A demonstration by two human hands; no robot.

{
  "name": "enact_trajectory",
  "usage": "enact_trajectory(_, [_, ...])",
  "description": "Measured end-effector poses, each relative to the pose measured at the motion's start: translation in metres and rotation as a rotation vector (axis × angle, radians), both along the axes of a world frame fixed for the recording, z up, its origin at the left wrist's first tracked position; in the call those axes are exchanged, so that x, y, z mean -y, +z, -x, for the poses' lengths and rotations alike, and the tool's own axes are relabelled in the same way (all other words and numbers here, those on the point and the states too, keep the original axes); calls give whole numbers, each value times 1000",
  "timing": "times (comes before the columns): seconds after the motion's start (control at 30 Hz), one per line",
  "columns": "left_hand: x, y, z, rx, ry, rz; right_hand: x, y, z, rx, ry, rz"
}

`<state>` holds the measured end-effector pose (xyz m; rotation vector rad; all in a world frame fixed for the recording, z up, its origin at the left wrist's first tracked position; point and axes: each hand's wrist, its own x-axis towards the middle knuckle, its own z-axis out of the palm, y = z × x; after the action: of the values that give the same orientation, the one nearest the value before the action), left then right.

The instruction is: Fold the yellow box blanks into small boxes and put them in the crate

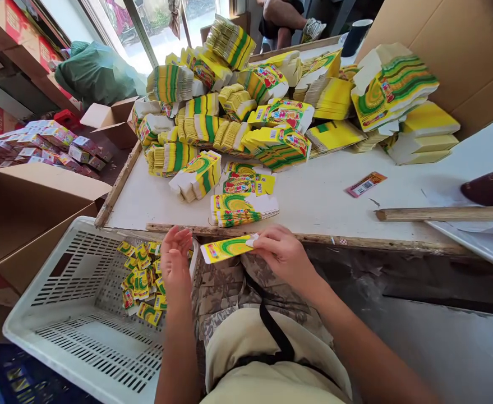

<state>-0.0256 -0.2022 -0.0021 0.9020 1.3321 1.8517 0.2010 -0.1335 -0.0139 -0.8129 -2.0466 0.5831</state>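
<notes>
Between the thumb and fingers of my right hand is one end of a flat yellow-and-green printed carton, held over my lap. My left hand is raised at the crate's inner edge, its fingers apart and nothing in it, a short way left of the carton's free end. Just beyond, a small stack of flat cartons lies near the table's front edge, with a few loose ones behind it. Down to the left, a white plastic crate holds several small folded yellow boxes.
Bundles of flat cartons are heaped on the white table. To the right lie a small pink packet and a wooden stick. An open cardboard box stands left of the crate. A person's leg shows behind the table.
</notes>
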Motion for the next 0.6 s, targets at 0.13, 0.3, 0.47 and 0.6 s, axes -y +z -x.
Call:
enact_trajectory(0.13, [7,18,2,-624,-385,217,5,2,-2,170,96,-220])
enact_trajectory(0.3, [2,-4,-39,-780,-590,481,23,1,9,22,25,-128])
enact_trajectory(0.47, [8,-22,-57,-890,-410,457,28,-24,19,-421,-126,658])
enact_trajectory(0.6, [13,-28,-55,-1033,-484,286,29,-34,26,-533,226,1270])
